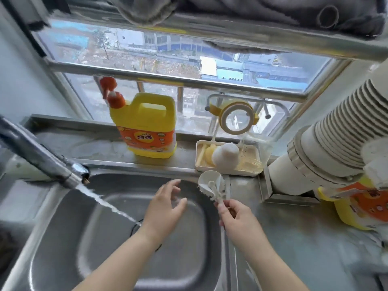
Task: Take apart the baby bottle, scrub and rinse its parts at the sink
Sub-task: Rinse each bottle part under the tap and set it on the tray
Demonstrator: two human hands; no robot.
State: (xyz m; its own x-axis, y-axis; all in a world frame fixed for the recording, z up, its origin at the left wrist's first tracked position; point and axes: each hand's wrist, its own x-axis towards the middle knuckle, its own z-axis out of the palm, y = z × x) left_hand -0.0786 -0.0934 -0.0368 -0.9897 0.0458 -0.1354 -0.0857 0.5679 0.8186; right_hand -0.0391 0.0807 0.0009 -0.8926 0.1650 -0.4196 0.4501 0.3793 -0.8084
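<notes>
The steel sink (63,238) fills the lower left of the view and serves as the landmark here. Behind the sink, the window (168,49) spans the wall. Right of the sink, a wide corrugated pipe (327,143) slants down to the surface (294,238). Over the sink's left rim, the tap (42,156) pours a stream of water (107,203) into the basin. On the ledge behind the sink stands a yellow detergent jug (147,124) with an orange pump. Behind the sink's far right corner, a cream tray (249,172) holds a white sponge brush (225,157), and a yellow ring with handles, likely a bottle part (233,116), hangs on a rack above it, though the blur makes this uncertain. Above the middle of the sink, the left hand (165,208) has its grip spread, fingers relaxed and apart, holding nothing. Over the sink's right rim, the right hand (237,215) has its grip pinching the handle of a small cream brush (211,186), whose bristled head points toward the sink's far edge.
</notes>
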